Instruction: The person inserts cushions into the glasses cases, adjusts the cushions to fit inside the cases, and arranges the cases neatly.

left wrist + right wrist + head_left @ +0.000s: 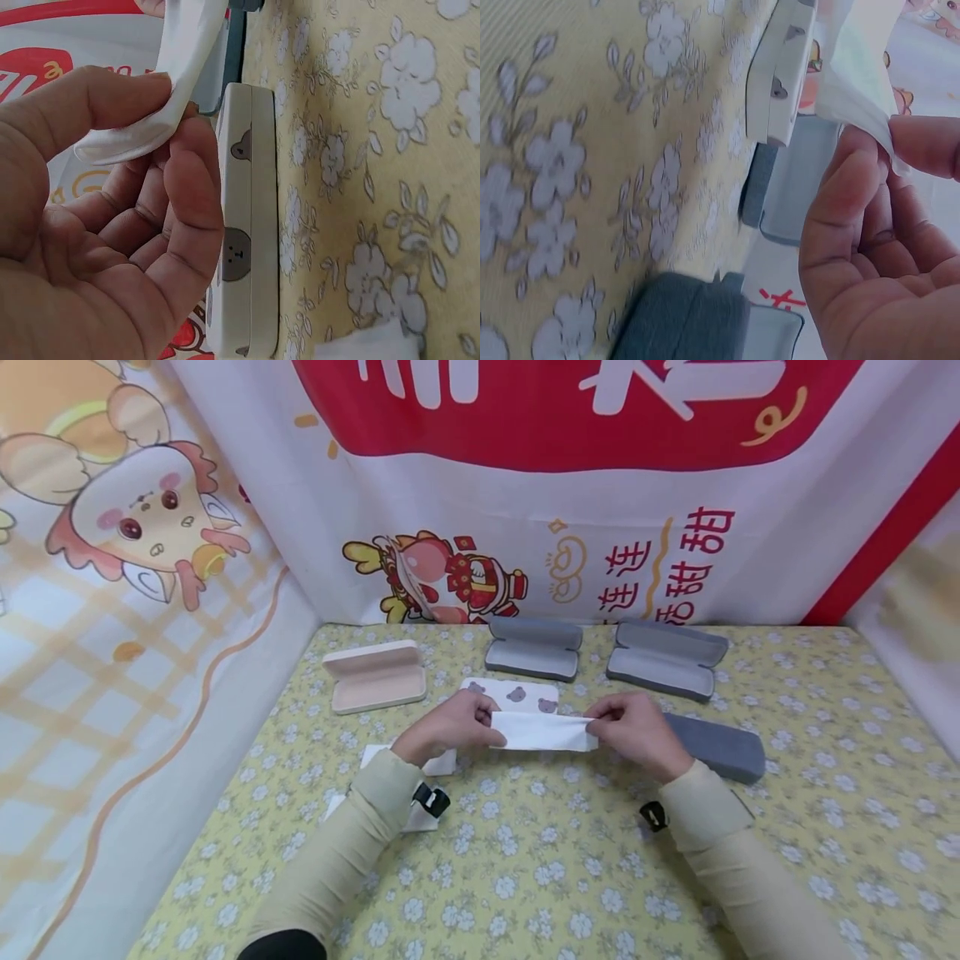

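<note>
A folded white cloth (543, 732) is stretched in a flat strip between both hands, above the table. My left hand (459, 722) pinches its left end between thumb and forefinger; in the left wrist view the cloth (191, 56) droops softly over the fingers. At the right end, my right hand (637, 732) pinches a corner between thumb and fingertips, the other fingers curled beneath. Just behind the cloth lies a closed white glasses case (517, 695) with bear heads printed on it, partly covered in the head view.
Open glasses cases stand along the back: a cream one (378, 687), a grey one (534, 662) and another grey one (663, 672). A closed dark grey case (720, 747) lies by my right wrist. White folded pieces (441, 765) lie beside and under my left forearm.
</note>
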`<state>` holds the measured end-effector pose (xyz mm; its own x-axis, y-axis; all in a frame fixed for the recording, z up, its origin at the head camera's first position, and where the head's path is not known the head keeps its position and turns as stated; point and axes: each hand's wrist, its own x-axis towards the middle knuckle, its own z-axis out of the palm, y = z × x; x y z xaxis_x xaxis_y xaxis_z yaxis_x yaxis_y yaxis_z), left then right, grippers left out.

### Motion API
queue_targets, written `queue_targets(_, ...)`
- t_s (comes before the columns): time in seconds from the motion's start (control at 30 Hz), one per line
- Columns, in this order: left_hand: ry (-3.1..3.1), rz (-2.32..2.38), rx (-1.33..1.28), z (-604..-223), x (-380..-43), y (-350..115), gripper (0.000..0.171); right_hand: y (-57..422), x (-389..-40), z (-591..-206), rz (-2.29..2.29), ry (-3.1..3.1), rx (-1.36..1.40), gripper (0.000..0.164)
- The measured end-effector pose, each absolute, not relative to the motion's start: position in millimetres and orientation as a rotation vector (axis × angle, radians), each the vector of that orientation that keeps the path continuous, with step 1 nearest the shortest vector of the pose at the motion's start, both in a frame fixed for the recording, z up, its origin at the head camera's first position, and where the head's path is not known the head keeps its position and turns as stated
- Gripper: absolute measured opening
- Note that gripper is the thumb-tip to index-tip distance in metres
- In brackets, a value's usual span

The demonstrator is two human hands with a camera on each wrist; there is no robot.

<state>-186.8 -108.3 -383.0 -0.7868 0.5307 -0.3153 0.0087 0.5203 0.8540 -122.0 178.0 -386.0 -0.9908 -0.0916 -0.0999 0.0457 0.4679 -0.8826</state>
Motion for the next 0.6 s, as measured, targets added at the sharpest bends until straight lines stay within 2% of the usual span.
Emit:
queue_targets(0.07,2.196,1.254,0.442,-381.7,-188.5,-105.4,0.015,181.7,-121.7,-383.9,-1.564,2.579,-0.021,0.016)
queue_targets(0.3,2.138,1.349,0.477,-378.3,-193.2,-91.5,0.032,194.9,-121.2,-376.5,-1.609,2.588,0.014,0.016)
queue_targets(0.6,2.124,1.415,0.502,-379.3,-202.6,-68.0,0.027,211.9,-124.0,-374.9,-1.623,2.624,0.069,0.018)
